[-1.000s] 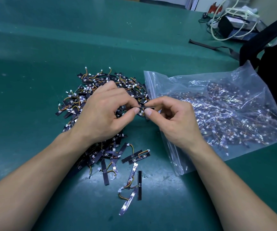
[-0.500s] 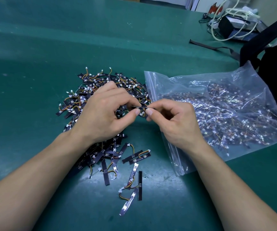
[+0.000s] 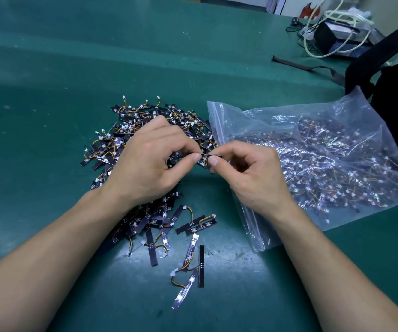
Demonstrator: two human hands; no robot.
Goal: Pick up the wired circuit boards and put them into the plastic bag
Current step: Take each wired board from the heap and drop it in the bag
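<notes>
Green matting [image 3: 37,140] covers the bench I am working at, scuffed pale in the patch between my forearms. Nearest me on it lie a few loose boards [image 3: 201,264], dark narrow strips with orange and yellow leads and small white plugs, scattered apart from the rest.

Beyond them my hands meet above the mat. My left hand [image 3: 150,168] has its fingers curled in, with thumb and forefinger pinching one end of a wired circuit board [image 3: 217,155]. My right hand [image 3: 253,178] pinches the other end of the same strip between thumb and forefinger, its other fingers bent loosely into the palm. The strip is level between my fingertips, just in front of the bag's mouth.

Under and behind my left hand spreads the pile [image 3: 130,130] of boards, tangled together and reaching out to the left. To its right, touching its edge, the plastic bag [image 3: 337,130] lies flat with its zip edge toward the pile and many boards showing through the clear film. My right wrist crosses its near corner.

Farther back on the right stands a black backpack [image 3: 397,97], with a dark strap [image 3: 313,68] trailing across the mat. At the far corner sits a black box [image 3: 329,37] wound with white cable [image 3: 313,25].
</notes>
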